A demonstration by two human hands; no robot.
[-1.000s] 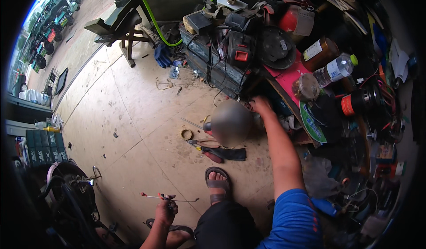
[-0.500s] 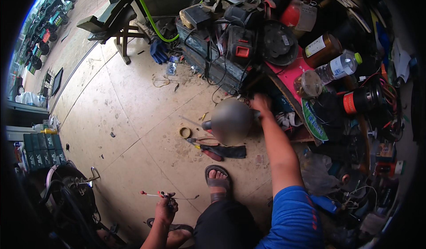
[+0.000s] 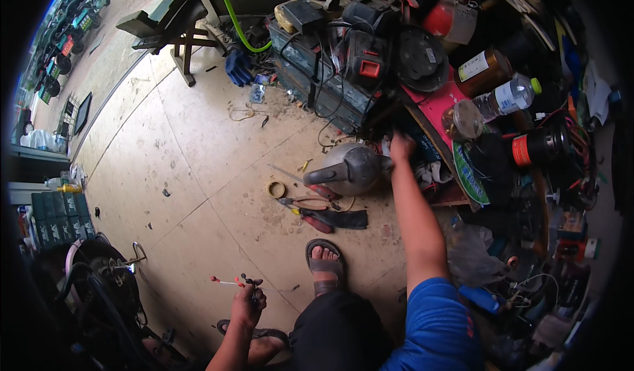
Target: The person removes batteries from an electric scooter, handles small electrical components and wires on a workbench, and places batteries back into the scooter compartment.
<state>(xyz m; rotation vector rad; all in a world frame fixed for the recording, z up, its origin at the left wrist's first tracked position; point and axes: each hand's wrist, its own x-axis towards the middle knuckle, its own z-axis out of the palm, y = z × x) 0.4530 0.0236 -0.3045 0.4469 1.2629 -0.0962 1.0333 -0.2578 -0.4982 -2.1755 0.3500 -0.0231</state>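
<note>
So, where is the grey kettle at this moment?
In the head view, the grey kettle stands on the floor near the centre, just left of the right hand, above the red-handled pliers.

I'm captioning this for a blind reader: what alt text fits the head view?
Seen from above, a person's right hand reaches to a grey metal kettle on a concrete floor, beside a cluttered workbench. The left hand holds thin red-tipped wires, and pliers lie near a sandalled foot.
</note>
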